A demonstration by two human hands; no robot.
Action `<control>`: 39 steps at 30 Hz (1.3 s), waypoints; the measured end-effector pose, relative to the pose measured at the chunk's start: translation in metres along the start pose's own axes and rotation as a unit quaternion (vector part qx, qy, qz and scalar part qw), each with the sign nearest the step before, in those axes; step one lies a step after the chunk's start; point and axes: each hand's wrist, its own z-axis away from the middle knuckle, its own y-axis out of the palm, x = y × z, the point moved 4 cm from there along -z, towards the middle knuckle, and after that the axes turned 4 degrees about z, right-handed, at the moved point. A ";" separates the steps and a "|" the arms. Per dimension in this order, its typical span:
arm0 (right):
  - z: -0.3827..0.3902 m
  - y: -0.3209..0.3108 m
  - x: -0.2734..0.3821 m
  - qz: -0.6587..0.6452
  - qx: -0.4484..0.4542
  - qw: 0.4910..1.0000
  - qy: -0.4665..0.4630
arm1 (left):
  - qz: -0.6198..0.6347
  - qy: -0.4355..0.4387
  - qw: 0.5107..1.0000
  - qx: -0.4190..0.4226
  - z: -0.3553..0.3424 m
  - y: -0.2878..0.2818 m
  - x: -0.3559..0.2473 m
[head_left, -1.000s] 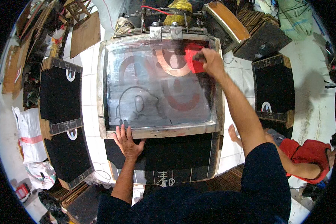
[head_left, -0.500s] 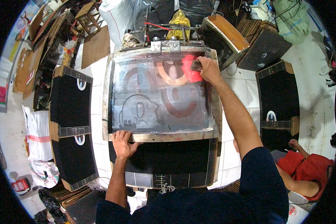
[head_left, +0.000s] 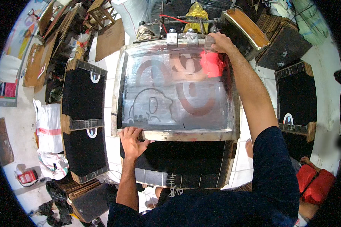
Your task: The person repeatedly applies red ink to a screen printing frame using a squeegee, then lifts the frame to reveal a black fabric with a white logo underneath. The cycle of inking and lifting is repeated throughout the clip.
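Note:
In front of me a screen-printing frame point(head_left: 185, 135) lies over a black printing board point(head_left: 178, 159). Its mesh point(head_left: 147, 109) carries several curved stencil shapes. My left hand point(head_left: 132, 142) grips the near wooden rail left of its middle, fingers on top and thumb at the edge. At the far right corner my right hand point(head_left: 222, 42) is closed around a small squeegee point(head_left: 209, 44), partly hidden by the fingers. A patch of bright red ink point(head_left: 213, 64) lies on the mesh just on the near side of the squeegee.
Metal hinge clamps point(head_left: 172, 38) hold the frame's far side. Black boards with printed patches point(head_left: 82, 90) stand at left, and more boards point(head_left: 296, 90) at right. A wooden-topped box point(head_left: 246, 28) sits beyond the right corner. Another person in red point(head_left: 315, 181) is at lower right.
My right hand has moved the squeegee away from me, off the red ink to the frame's far right corner. My left hand stays on the near rail. The whole view has shifted.

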 end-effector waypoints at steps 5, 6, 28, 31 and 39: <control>0.075 -0.020 0.034 -0.067 -0.317 0.945 0.030 | 0.000 -0.002 1.000 -0.022 0.002 0.001 0.002; 0.106 -0.023 0.053 -0.079 -0.312 0.946 0.026 | 0.005 -0.002 1.000 -0.028 0.001 0.000 0.001; 0.185 -0.335 0.235 -0.030 -0.344 0.922 0.173 | 0.179 -0.260 0.921 -0.226 0.102 0.000 0.252; 0.166 -0.347 0.223 -0.013 -0.326 0.927 0.186 | 0.059 -0.303 0.929 0.205 0.265 0.148 0.291; 0.148 -0.364 0.214 -0.036 -0.293 0.943 0.152 | 0.350 -0.482 0.801 -0.058 0.447 0.208 0.199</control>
